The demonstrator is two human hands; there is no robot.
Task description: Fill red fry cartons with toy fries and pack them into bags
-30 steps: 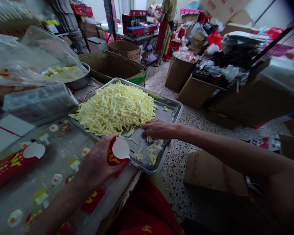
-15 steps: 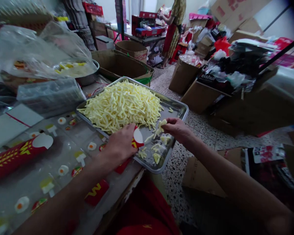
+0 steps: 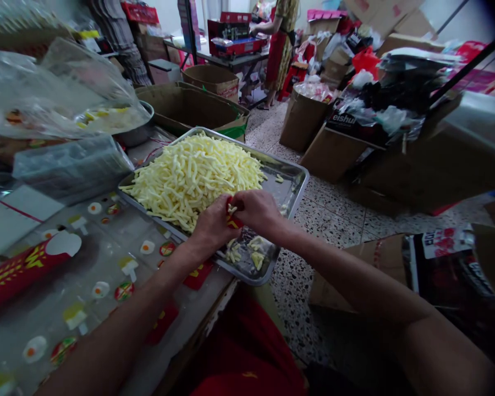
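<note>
My left hand [image 3: 211, 224] is wrapped around a small red French fry carton [image 3: 234, 221] with yellow marking, held over the near edge of a metal tray [image 3: 300, 184]. At the carton's mouth my right hand [image 3: 258, 212] has its fingers pinched on pale yellow fries [image 3: 231, 209]; the fingers hide most of them. A big heap of fries [image 3: 198, 176] fills the tray's left and middle. Below my right hand, smaller clumps [image 3: 256, 254] lie near the tray's front corner. Flat red cartons [image 3: 198, 275] with yellow print lie on the table beside the tray.
Left on the table [image 3: 107, 258], under a clear patterned cover, lies a stack of red cartons [image 3: 28, 267]. Plastic bags [image 3: 94, 82] and a metal bowl [image 3: 142, 129] stand behind. Cardboard boxes [image 3: 190, 107] surround the table. A person [image 3: 282, 44] stands at a far table.
My right hand has moved left with the fries, from over the tray's right side to the carton's mouth. My left hand still holds the carton. The view has shifted slightly.
</note>
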